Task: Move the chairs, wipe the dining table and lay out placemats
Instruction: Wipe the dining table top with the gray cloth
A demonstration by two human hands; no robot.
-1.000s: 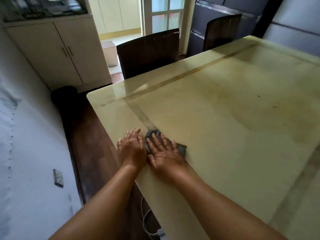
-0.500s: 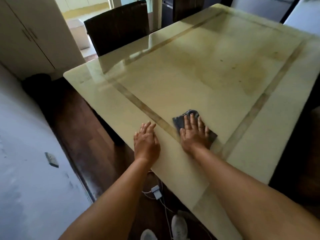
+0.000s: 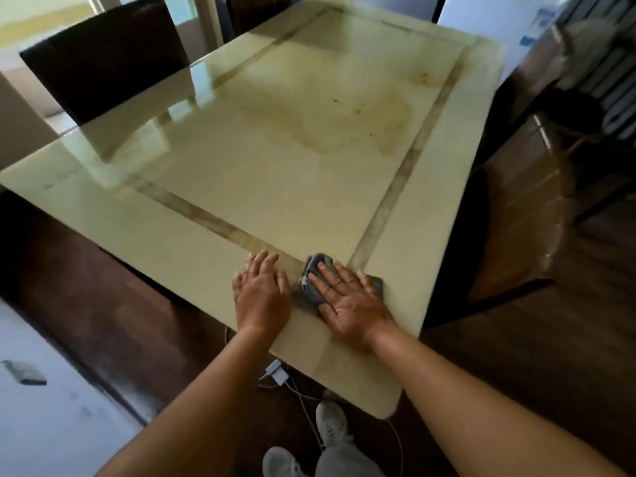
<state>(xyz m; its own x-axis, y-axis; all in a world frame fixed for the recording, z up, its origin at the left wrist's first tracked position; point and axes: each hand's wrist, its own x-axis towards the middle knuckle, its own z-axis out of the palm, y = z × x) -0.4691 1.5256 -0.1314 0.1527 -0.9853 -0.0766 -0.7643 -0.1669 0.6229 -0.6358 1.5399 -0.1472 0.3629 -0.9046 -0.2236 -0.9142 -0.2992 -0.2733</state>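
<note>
A glossy cream dining table (image 3: 241, 173) with a tan inlaid border fills the view, with brownish stains towards its far right. My right hand (image 3: 347, 301) lies flat, fingers spread, pressing a grey cloth (image 3: 306, 290) onto the near edge of the table, close to the inlay corner. My left hand (image 3: 261, 294) rests flat on the tabletop just left of the cloth, holding nothing. A dark wooden chair (image 3: 106, 60) stands at the table's far left side. No placemats are in view.
A second dark chair back (image 3: 254, 8) shows at the far end. A wooden sideboard (image 3: 537, 187) stands close to the table's right side. A white charger and cable (image 3: 275, 373) lie on the dark floor by my shoes (image 3: 330, 425). A white wall is at left.
My right hand has slid the cloth rightwards along the near edge towards the inlay corner. My left hand followed beside it. My view has shifted right with them.
</note>
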